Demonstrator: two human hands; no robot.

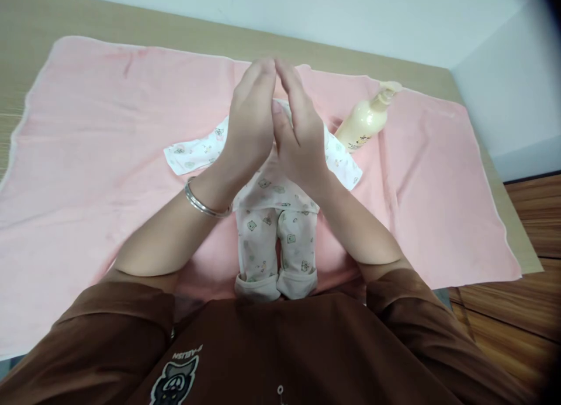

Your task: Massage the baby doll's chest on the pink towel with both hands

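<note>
My left hand point(252, 116) and my right hand point(302, 133) are raised in front of me, palms facing each other and touching. Their fingers are stretched out and the fingertips meet at the top. No object shows between them. Below lies a white baby top point(272, 186) with small printed animals, its sleeves spread to both sides. Matching baby pants point(258, 241) with turned-up cuffs extend toward me. My hands hide the upper part of the top, so I cannot tell what is at the collar. A silver bangle point(204, 200) circles my left wrist.
A pale yellow pump bottle point(363, 121) lies tilted to the right of the clothes. Everything rests on a pink blanket point(109, 113) spread over a wooden table point(131, 22). A white wall point(350, 16) stands behind, and wood flooring point(517, 317) shows at the right.
</note>
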